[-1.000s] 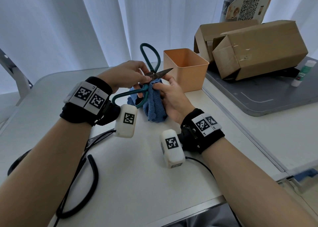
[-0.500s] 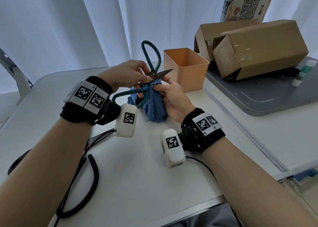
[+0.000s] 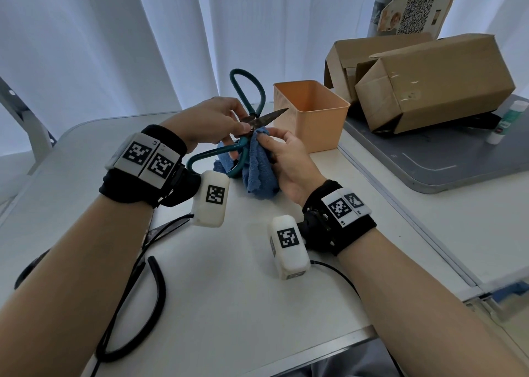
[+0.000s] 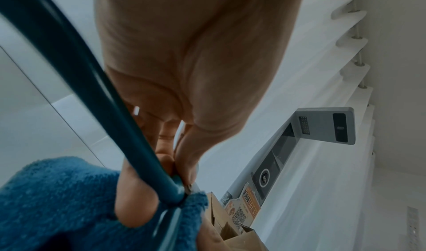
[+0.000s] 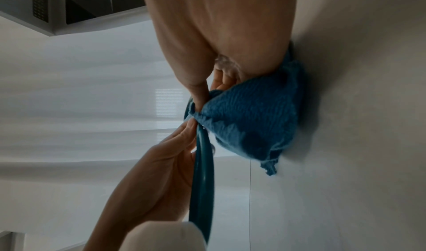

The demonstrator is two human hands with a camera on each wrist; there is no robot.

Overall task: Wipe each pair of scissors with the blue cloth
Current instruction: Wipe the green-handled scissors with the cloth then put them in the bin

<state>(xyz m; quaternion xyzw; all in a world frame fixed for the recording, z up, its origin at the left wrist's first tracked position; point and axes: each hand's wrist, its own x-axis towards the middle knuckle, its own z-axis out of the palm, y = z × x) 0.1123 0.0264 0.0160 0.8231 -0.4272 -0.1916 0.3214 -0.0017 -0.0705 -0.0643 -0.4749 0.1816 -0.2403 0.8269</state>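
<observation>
Green-handled scissors [image 3: 246,96] with dark metal blades are held above the white table [image 3: 229,290], blades spread, one tip pointing right toward the orange bin. My left hand [image 3: 226,122] pinches them at the pivot; the green handle [image 4: 96,94] crosses the left wrist view. My right hand [image 3: 283,159] grips the blue cloth [image 3: 259,170] and presses it around the lower blade just under the pivot. That blade is hidden inside the cloth [image 5: 248,120], whose lower end touches the table. A second pair of scissors [image 3: 160,230] with black handles lies under my left forearm, mostly hidden.
An orange plastic bin [image 3: 310,113] stands just right of the hands. Two cardboard boxes [image 3: 429,82] and a glue stick [image 3: 506,122] sit on a grey tray [image 3: 443,162] at the back right. A black cable [image 3: 131,305] loops over the near left of the table.
The scissors have tilted slightly, their upper handle loop standing a little higher. My right hand has shifted the cloth slightly up toward the pivot. Both grips are the same.
</observation>
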